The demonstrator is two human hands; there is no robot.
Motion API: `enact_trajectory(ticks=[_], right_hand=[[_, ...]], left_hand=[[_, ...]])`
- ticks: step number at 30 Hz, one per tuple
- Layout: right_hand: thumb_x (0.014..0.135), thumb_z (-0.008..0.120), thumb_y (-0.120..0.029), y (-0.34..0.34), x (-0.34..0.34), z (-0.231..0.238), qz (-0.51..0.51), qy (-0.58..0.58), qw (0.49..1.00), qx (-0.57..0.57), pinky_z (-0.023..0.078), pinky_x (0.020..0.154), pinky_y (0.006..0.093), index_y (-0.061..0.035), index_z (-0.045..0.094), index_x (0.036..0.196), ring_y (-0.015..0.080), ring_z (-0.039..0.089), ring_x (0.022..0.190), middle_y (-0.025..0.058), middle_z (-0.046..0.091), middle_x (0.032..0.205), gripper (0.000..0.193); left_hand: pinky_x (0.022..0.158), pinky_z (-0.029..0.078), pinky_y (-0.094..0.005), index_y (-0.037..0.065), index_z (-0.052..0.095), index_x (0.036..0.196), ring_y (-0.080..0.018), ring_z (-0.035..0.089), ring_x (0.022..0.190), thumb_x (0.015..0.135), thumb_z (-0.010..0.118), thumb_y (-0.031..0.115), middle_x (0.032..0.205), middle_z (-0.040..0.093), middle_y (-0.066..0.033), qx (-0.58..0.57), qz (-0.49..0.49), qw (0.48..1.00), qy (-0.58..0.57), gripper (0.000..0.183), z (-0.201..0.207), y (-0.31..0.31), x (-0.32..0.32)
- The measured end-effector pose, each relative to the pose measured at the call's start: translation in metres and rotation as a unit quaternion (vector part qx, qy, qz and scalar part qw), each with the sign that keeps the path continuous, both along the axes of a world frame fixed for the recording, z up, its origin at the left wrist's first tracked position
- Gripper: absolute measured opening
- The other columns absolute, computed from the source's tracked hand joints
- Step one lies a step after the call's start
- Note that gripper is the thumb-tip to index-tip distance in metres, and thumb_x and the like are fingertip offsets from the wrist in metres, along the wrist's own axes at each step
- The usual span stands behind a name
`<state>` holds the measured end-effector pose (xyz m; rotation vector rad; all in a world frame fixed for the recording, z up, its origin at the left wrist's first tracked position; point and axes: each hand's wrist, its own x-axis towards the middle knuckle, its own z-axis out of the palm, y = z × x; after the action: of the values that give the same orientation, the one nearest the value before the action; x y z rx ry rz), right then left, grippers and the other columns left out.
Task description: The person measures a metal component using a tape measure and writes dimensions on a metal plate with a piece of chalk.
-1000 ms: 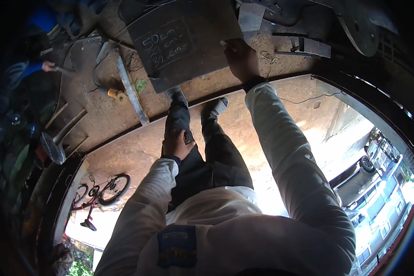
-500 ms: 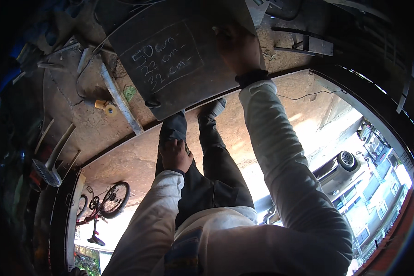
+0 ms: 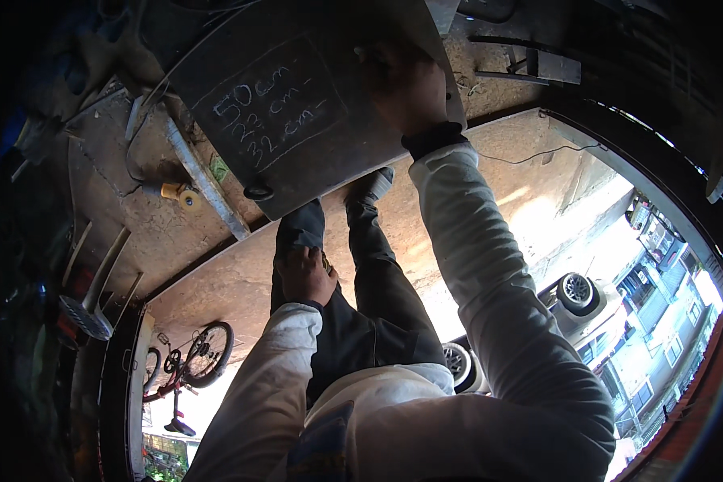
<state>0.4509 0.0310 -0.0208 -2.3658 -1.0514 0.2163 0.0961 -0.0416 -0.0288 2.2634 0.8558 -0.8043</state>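
Note:
My right hand [image 3: 410, 87] is closed over the upper right of a dark flat panel [image 3: 329, 161], with a small pale stub like chalk [image 3: 359, 53] showing at the fingertips. Shadow hides most of those fingers. Pale handwritten lines [image 3: 269, 104] inside a drawn outline mark the panel to the left of this hand. Near the panel's lower left corner lies a dark ring-shaped piece [image 3: 258, 194]. On my left thigh rests my left hand [image 3: 308, 277], fingers curled; a small yellowish-dark bit shows beside them, too hidden to name.
Left of the panel are a long metal bar [image 3: 205, 177] and a yellowish tool with a round disc [image 3: 186, 197]. Metal pieces [image 3: 550, 71] lie at upper right. A bicycle [image 3: 197, 357] stands lower left. A cable [image 3: 530, 161] crosses the ground; a car [image 3: 578, 305] is outside.
My right hand has moved a little left over the panel. The panel sits slightly lower and farther left in view. The car outside has shifted left. My left hand stays on the thigh.

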Motion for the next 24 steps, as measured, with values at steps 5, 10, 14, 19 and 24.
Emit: enact_trajectory(ticks=[5,10,14,19,24], right_hand=[[0.085,0.068,-0.031,0.000,0.001,-0.002,-0.003,-0.009,0.999,0.039,0.053,0.058,0.0398,-0.0127,0.071,0.087,0.0319,0.067,0.067,0.0119,0.068,0.076,0.019],[0.085,0.068,-0.031,-0.001,0.001,-0.003,0.000,-0.015,0.999,0.030,0.053,0.055,0.0393,-0.0131,0.071,0.086,0.0310,0.067,0.064,0.0111,0.067,0.074,0.018],[0.085,0.068,-0.031,-0.001,0.001,-0.005,0.005,-0.026,0.999,0.027,0.052,0.054,0.0391,-0.0125,0.070,0.084,0.0303,0.066,0.063,0.0105,0.066,0.071,0.019],[0.085,0.062,-0.034,-0.002,-0.001,-0.006,0.005,-0.016,1.000,0.012,0.054,0.054,0.0434,-0.0168,0.069,0.083,0.0322,0.065,0.060,0.0112,0.064,0.068,0.018],[0.085,0.062,-0.034,-0.001,-0.003,-0.004,0.011,-0.046,0.998,0.027,0.053,0.052,0.0423,-0.0170,0.069,0.081,0.0308,0.065,0.060,0.0103,0.064,0.068,0.018]], left_hand=[[0.105,0.028,-0.0579,0.009,0.062,0.116,-0.0285,0.048,0.119,0.071,0.071,0.038,0.124,0.054,-0.0107,-0.006,0.005,1.000,0.005,0.054,-0.005,-0.003,-0.004],[0.106,0.027,-0.0581,0.009,0.062,0.117,-0.0284,0.047,0.121,0.072,0.071,0.038,0.125,0.055,-0.0108,-0.015,0.000,1.000,0.016,0.055,-0.005,-0.001,-0.001],[0.105,0.031,-0.0545,0.008,0.062,0.117,-0.0308,0.048,0.121,0.072,0.073,0.037,0.126,0.054,-0.0123,-0.021,0.001,1.000,0.017,0.055,-0.001,0.003,0.004],[0.106,0.033,-0.0507,0.008,0.062,0.117,-0.0324,0.047,0.122,0.072,0.074,0.035,0.128,0.054,-0.0135,-0.023,-0.005,0.999,0.027,0.054,0.004,0.007,0.010],[0.107,0.032,-0.0505,0.008,0.062,0.117,-0.0320,0.046,0.123,0.073,0.074,0.035,0.127,0.054,-0.0131,-0.028,0.002,0.999,0.036,0.054,0.004,0.006,0.010]])
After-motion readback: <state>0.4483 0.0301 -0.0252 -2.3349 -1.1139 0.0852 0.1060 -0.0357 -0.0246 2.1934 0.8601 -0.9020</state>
